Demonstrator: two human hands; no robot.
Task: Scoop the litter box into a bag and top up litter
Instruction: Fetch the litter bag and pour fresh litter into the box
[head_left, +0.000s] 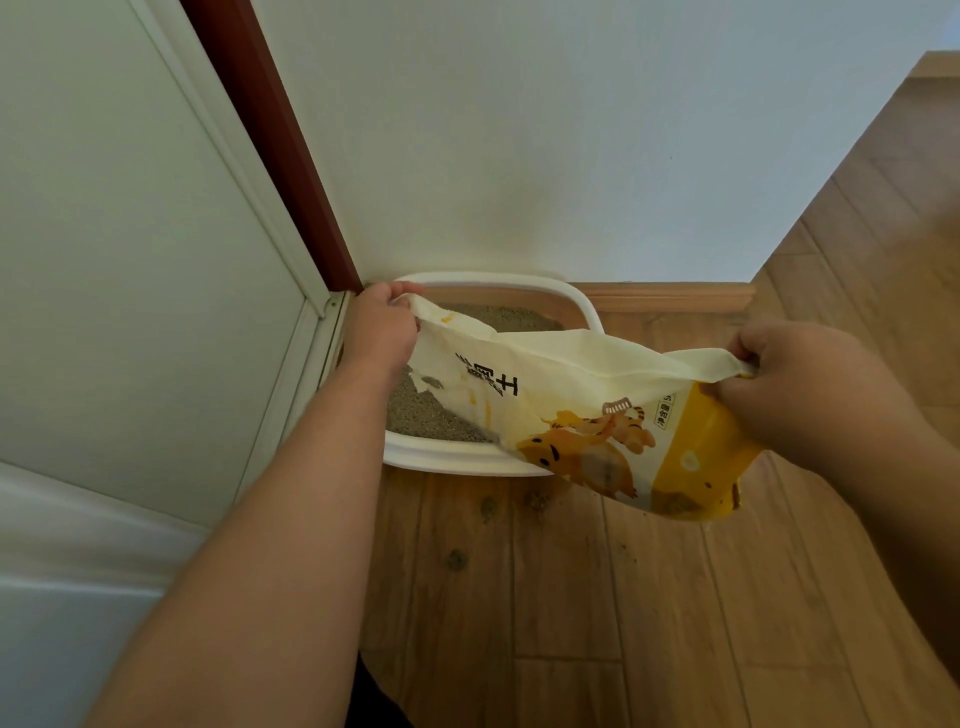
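Left hand (382, 325): grip clenched on litter bag (587, 415) corner.
Right hand (810, 384): grip clenched on opposite corner.
Litter box (467, 460): beneath bag.

Litter bag (582, 415): big char "王", small label "净含量" w/ unreadable no.

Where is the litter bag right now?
In the head view the litter bag hangs centre-right over the litter box by the wall, its ends held by the left hand and right hand.
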